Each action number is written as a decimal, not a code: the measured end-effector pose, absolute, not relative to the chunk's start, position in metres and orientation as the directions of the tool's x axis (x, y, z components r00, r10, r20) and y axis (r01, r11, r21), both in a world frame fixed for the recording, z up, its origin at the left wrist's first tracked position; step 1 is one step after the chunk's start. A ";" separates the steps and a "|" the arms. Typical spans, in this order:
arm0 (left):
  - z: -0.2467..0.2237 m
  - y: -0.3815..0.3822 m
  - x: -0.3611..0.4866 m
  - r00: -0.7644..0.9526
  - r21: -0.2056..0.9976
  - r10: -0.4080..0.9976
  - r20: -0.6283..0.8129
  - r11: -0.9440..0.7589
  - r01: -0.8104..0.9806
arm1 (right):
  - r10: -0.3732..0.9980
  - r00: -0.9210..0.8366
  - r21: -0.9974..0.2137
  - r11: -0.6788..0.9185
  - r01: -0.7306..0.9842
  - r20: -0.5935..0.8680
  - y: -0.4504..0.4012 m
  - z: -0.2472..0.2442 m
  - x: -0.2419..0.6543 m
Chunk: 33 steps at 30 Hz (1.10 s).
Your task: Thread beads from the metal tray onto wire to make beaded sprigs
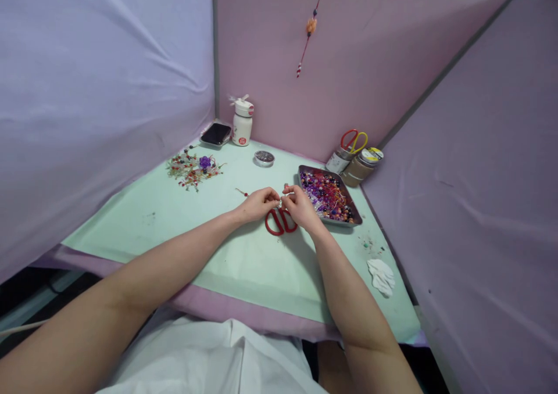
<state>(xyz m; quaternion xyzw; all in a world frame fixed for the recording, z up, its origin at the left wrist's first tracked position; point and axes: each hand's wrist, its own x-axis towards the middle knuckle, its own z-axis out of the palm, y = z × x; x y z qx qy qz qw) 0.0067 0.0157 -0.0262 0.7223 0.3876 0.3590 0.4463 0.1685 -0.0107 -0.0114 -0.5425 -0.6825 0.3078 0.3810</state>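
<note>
My left hand [259, 204] and my right hand [300, 204] are close together above the middle of the table, fingertips pinched. Between them shows a small piece of a beaded cord [281, 202] with pale beads. A thin cord end with a red bead [246, 194] sticks out on the far side of my left hand. Fingers hide most of the cord. Just below my hands lies a pair of scissors [274, 224] with red handles, its blades hidden. Right beside my right hand stands a metal tray [338, 224] of mixed purple, red, orange and clear beads.
Finished-looking beaded strings [192, 170] lie in a pile at left. Behind are a phone [217, 133], a white bottle [242, 128], a small round dish [264, 159], a can with scissors [337, 163] and a jar [358, 170]. A white cloth [382, 277] lies right; a beaded pendant [311, 27] hangs on the wall.
</note>
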 end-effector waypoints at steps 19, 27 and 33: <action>-0.009 0.011 0.007 0.281 0.940 0.955 0.094 -0.178 0.291 | 0.875 0.264 -0.586 0.027 0.810 0.405 0.007 0.022 0.262; -0.003 0.007 0.009 0.294 0.907 0.951 0.094 -0.203 0.368 | 0.989 0.138 -0.263 -0.121 0.957 0.047 0.016 0.022 0.265; -0.004 0.009 0.010 0.295 0.895 0.951 0.090 -0.206 0.395 | 0.996 0.094 -0.282 -0.093 0.955 -0.009 0.020 0.013 0.274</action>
